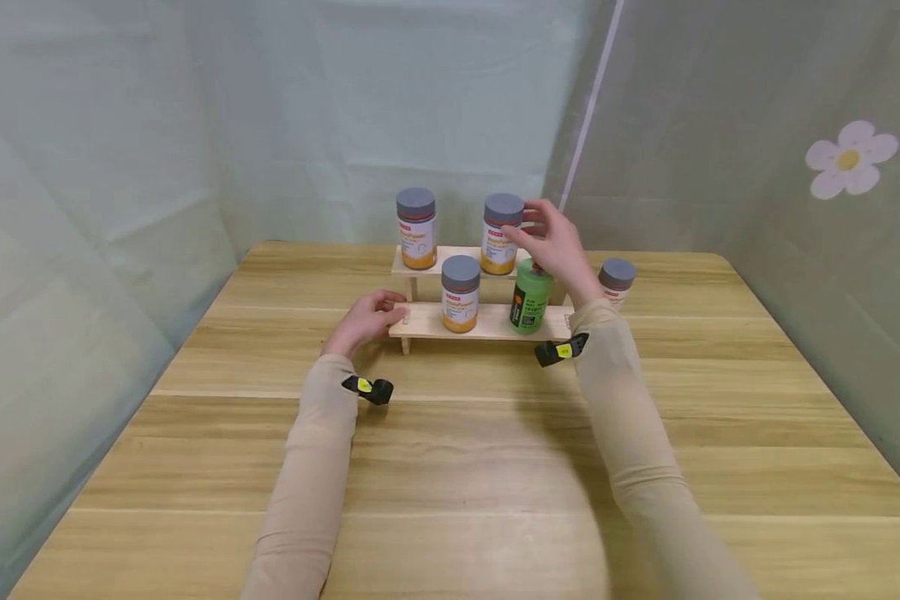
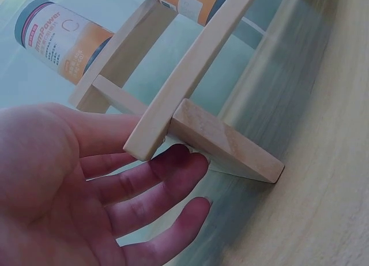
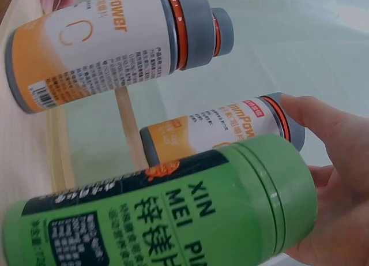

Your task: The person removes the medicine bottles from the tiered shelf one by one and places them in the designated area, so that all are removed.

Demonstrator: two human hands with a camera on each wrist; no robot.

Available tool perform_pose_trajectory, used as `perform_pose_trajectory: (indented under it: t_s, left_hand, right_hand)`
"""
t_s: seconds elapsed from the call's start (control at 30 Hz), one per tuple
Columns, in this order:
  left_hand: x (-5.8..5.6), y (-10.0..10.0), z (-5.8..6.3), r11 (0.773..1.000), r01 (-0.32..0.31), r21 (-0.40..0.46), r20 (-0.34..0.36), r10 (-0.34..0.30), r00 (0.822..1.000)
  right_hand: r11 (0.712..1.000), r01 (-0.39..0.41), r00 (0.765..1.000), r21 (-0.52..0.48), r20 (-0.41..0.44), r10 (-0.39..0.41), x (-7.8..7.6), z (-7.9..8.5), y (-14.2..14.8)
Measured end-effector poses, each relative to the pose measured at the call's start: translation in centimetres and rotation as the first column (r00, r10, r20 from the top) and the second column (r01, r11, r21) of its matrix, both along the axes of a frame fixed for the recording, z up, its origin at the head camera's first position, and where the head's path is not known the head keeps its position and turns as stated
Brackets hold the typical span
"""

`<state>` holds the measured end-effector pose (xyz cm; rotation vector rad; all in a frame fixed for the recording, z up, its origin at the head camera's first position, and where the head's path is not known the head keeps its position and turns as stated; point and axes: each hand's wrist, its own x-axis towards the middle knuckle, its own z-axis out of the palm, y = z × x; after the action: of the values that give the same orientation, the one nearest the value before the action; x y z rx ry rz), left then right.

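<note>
Jar point(image 1: 498, 248) stands upright on the upper shelf point(image 1: 457, 251), at nine o'clock from the nearer right hand point(image 1: 561, 248), which pinches it near the cap point(image 1: 504, 208). The left hand point(image 1: 363, 322) grips the lower shelf's point(image 1: 497, 322) nine-o'clock end.

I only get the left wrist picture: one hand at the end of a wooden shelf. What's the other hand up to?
Observer: The right hand holds a grey-lidded bottle near its top.
Visitor: Is there any bottle of another colour?
Observer: Yes, a green bottle stands on the lower step.
Visitor: Are all the bottles on the shelf?
Observer: No, another grey-lidded one is right of it, partly hidden by the right sleeve.
</note>
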<state>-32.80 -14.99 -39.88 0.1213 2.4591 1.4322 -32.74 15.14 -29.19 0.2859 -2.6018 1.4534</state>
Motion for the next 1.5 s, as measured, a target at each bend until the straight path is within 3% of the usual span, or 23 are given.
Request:
perform_pose_trajectory:
  t_s: [0.6, 1.03, 1.5]
  left_hand:
    - [0.0, -0.4, 0.5, 1.0, -0.007, -0.006, 0.011, 0.007, 1.0]
    - [0.0, -0.4, 0.1, 1.0, -0.013, -0.001, 0.012, 0.013, 1.0]
    - [-0.5, -0.3, 0.0, 0.999, -0.007, 0.042, 0.029, 0.006, 1.0]
  right_hand:
    - [0.998, 0.056, 0.998, 0.033, 0.022, -0.057, -0.3, 0.6, -2.2]
    - [0.996, 0.088, 0.996, -0.024, -0.02, -0.088, 0.0, 0.0, -2.6]
    - [0.977, 0.178, 0.98, -0.119, -0.067, -0.187, 0.7, 0.1, -2.0]
